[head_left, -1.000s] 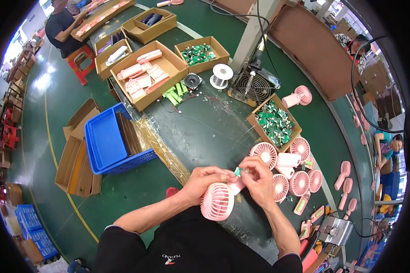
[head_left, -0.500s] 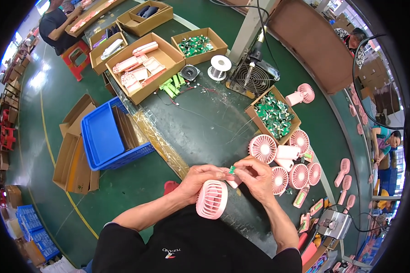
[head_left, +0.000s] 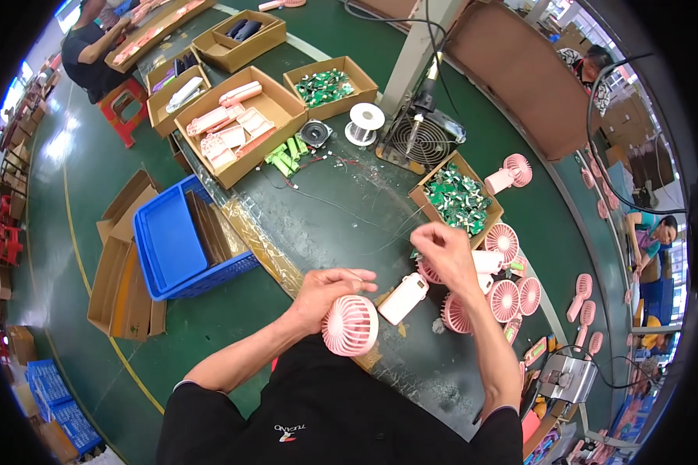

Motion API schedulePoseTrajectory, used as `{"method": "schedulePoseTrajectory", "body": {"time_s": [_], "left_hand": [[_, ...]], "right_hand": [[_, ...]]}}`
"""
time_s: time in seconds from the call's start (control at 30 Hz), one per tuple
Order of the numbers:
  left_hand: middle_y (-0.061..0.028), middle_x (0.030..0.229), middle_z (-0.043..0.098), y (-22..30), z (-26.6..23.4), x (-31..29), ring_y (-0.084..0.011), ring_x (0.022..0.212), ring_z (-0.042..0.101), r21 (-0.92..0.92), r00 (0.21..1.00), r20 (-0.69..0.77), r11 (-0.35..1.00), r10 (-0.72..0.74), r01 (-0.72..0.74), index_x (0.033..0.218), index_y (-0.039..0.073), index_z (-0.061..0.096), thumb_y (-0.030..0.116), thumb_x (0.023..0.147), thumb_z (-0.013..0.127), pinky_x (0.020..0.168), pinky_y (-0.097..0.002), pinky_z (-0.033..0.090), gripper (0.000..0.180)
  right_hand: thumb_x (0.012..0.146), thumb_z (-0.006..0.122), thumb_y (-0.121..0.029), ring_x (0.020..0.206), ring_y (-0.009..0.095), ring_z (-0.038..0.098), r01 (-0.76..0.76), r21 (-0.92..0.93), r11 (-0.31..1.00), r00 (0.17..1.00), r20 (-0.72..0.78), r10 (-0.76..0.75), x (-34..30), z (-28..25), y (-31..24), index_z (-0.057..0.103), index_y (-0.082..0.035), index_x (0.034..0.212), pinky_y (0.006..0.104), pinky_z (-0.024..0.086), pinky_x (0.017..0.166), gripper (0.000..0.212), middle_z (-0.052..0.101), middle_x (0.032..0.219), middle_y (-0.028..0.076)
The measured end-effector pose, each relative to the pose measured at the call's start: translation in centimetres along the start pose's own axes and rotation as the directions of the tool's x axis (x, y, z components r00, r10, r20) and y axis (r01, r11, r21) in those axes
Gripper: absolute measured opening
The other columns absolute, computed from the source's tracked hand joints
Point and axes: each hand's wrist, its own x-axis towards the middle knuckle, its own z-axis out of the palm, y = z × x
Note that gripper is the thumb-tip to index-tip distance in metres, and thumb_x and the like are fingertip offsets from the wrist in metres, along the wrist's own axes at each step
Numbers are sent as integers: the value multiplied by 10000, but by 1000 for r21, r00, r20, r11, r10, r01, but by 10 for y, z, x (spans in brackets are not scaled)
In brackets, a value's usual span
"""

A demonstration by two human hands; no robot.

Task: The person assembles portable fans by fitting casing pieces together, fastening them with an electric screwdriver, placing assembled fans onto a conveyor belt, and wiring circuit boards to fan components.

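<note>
My left hand [head_left: 323, 297] is closed round a pink handheld fan, its caged head [head_left: 350, 326] hanging below the fingers; the hand hides its handle. Just right of that hand, a pale pink handle part [head_left: 403, 300] with a small dark window at its upper end lies on the green table. My right hand [head_left: 447, 254] is raised beyond this part, near the box of circuit boards [head_left: 458, 196]. Its thumb and fingertips are pinched together; a speck of dark green shows at them, too small to name. Several pink fans [head_left: 504, 299] lie right of its forearm.
A soldering iron [head_left: 416, 124] hangs over a black fan grille [head_left: 420, 143], beside a solder spool [head_left: 364, 124]. Green battery cells [head_left: 285, 157] and a round speaker [head_left: 314, 133] lie farther left. A carton of pink shells [head_left: 275, 97] and a blue crate [head_left: 171, 244] stand left.
My right hand has moved away from the fan, up toward the circuit board box. The green board at its fingers no longer shows clearly. My left hand has shifted slightly left with the fan.
</note>
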Motion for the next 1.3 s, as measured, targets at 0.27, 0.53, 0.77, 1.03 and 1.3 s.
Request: {"method": "schedulePoseTrajectory", "body": {"time_s": [0.27, 0.53, 0.77, 1.03, 1.3], "left_hand": [[-234, 1224, 575, 25, 13, 43, -215, 939, 659, 256, 986, 36, 952, 164, -168, 874, -110, 664, 15, 845, 589, 828, -302, 532, 148], [-138, 898, 693, 39, 34, 114, -142, 707, 639, 649, 996, 86, 756, 35, -83, 807, -64, 700, 75, 767, 692, 628, -265, 516, 145], [-82, 703, 686, 50, 39, 112, -128, 594, 602, 813, 997, 77, 580, -10, -57, 799, -20, 728, 134, 749, 719, 574, -289, 497, 163], [-221, 739, 664, 76, 52, 80, -313, 738, 690, 920, 983, 178, 346, 56, -186, 805, -8, 708, 138, 710, 607, 716, -379, 527, 201], [-266, 738, 628, 85, 61, 67, -400, 771, 663, 944, 980, 196, 264, 28, -197, 785, -24, 688, 115, 719, 565, 740, -421, 520, 197]], "right_hand": [[818, 662, -199, 601, 148, 613, 0, -188, 982, 994, 110, 21, 39, -23, 4, 699, 43, 804, 312, 483, 582, 246, 660, 650, 100], [846, 672, -181, 493, 39, 462, -218, 88, 972, 971, 120, 207, 3, -39, -2, 729, -12, 916, 223, 338, 404, 193, 590, 646, -10], [884, 664, -144, 452, 28, 413, -425, 309, 851, 897, 273, 349, 19, -33, 5, 682, 12, 978, 183, 282, 362, 183, 569, 675, 3], [908, 623, -153, 403, 29, 360, -517, 519, 681, 854, 369, 366, 23, -9, -5, 657, -1, 937, 174, 237, 324, 159, 522, 645, -22], [875, 660, -142, 419, 46, 405, -466, 482, 742, 881, 334, 335, 15, -8, -12, 657, 3, 863, 194, 248, 338, 146, 535, 628, -10]]}}
